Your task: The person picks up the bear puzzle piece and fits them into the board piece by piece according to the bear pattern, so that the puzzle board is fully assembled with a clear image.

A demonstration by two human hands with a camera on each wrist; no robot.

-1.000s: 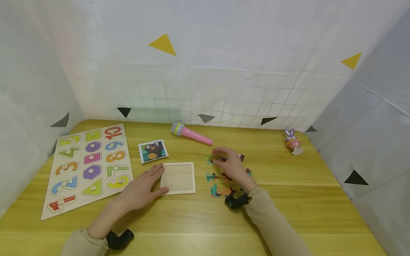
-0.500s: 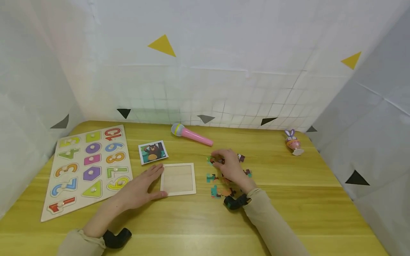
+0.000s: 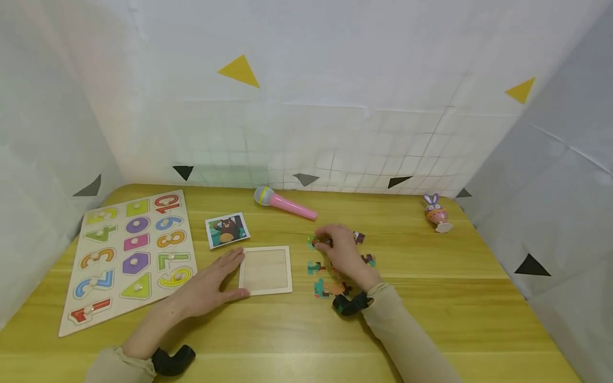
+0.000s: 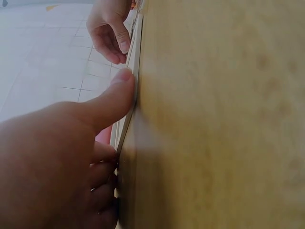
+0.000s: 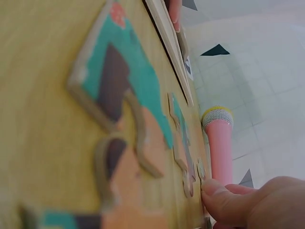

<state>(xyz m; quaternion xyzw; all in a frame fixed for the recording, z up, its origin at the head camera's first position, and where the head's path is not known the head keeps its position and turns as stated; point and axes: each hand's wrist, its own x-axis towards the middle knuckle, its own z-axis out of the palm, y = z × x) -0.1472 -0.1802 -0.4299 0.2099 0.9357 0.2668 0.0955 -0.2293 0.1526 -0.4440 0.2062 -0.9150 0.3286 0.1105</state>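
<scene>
Several thin, knob-edged, teal-and-orange jigsaw pieces (image 3: 339, 288) lie on the yellow wood-grained counter (image 3: 287, 335). In their far row the right hand (image 3: 346, 252), grip curled, pinches a greenish piece (image 3: 311, 242); picking it up seems the step, calling for a light edgewise lift. The left hand (image 3: 208, 290), thumb and fingers apart, touches the shallow pale-wood frame (image 3: 265, 270).

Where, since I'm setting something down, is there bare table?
Broadest: right of the pieces and right sleeve, this side of the rabbit. Another: before the frame, between right and left sleeve. Crowded: from board, past card, frame and left hand, to pieces and right hand.
</scene>
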